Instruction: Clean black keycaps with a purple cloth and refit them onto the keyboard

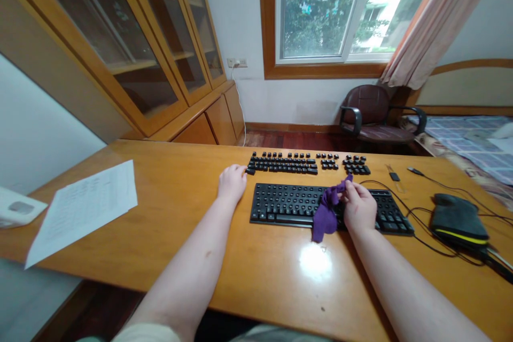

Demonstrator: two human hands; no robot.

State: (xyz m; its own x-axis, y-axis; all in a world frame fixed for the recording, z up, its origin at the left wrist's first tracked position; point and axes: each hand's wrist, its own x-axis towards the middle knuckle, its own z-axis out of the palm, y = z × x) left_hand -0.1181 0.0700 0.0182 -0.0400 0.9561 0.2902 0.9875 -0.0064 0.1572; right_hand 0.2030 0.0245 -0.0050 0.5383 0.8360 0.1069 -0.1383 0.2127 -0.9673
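Note:
A black keyboard base (288, 204) with its keycaps off lies on the wooden desk (180, 208). Behind it the removed keycaps (282, 163) are laid out in rows. My right hand (359, 206) rests over the right half of the keyboard, fingers pinched on a purple cloth (326, 212) that hangs down past the keyboard's front edge. My left hand (231, 181) sits on the desk at the left end of the keycap rows, its fingers curled and touching the nearest keycap.
A printed paper sheet (86, 206) lies at the desk's left, beside a white device (18, 208). Black cables (420, 214) and a dark pouch (459, 219) lie at the right. A small black part (394, 176) sits behind the keyboard. An armchair (377, 115) stands beyond the desk.

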